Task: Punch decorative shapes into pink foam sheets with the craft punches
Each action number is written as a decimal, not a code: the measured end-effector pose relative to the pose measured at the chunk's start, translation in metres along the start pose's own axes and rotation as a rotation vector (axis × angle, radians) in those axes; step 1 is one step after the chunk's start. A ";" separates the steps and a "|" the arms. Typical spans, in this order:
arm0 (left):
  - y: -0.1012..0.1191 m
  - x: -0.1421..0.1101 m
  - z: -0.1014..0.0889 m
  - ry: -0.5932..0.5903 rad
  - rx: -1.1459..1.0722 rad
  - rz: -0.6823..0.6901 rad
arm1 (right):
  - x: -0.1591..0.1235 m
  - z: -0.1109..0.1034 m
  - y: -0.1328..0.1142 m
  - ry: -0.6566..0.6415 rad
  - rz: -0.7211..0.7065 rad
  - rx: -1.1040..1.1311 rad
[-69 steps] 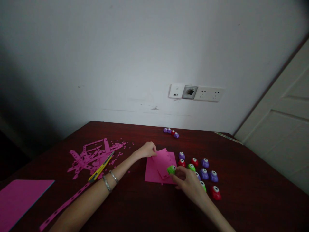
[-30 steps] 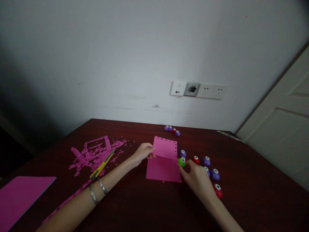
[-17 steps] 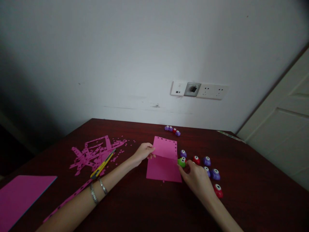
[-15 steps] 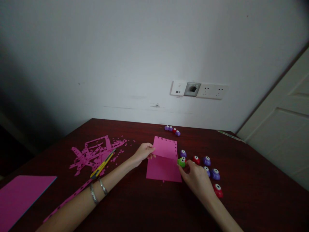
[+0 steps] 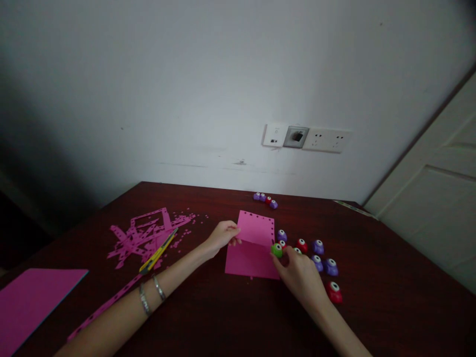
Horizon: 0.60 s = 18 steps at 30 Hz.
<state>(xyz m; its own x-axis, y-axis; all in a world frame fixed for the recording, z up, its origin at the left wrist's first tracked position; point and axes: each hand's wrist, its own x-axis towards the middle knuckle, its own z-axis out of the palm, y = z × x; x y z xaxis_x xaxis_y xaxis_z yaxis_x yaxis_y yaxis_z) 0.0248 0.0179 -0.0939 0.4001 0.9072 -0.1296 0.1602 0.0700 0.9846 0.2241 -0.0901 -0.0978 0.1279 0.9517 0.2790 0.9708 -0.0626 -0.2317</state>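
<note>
My left hand pinches the left edge of a small pink sheet of paper, which has a row of punched holes along its top and right edges. Below it a larger pink sheet lies on the table. Between the thumb and fingers of my right hand is a green craft punch, at the small sheet's lower right corner. Purple, red and green punches stand close by, among them a purple punch and a red punch; my right hand partly hides some of them.
Pink punched strips and tiny paper bits are heaped on the left. Across them lies a yellow box cutter. A large pink sheet is at the near left. Several more punches line up near the wall, below the sockets.
The small sheet has been turned, its holed edges now at top and right. My right hand has carried the green punch to its right edge, and both have just shifted slightly.
</note>
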 end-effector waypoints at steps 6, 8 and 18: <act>-0.002 -0.006 0.004 -0.029 0.002 0.007 | -0.001 -0.002 -0.005 -0.019 0.003 -0.036; -0.004 -0.009 0.005 -0.035 0.004 0.011 | -0.001 -0.003 -0.007 -0.029 0.001 -0.044; -0.017 -0.018 -0.006 -0.071 0.058 0.035 | -0.007 -0.003 -0.016 -0.074 -0.051 -0.046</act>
<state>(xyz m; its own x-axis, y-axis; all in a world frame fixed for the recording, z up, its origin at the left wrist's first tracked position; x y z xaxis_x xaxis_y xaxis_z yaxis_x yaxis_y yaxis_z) 0.0094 0.0026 -0.1080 0.4693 0.8767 -0.1056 0.1964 0.0129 0.9804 0.2086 -0.0965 -0.0929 0.0645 0.9735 0.2196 0.9842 -0.0257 -0.1751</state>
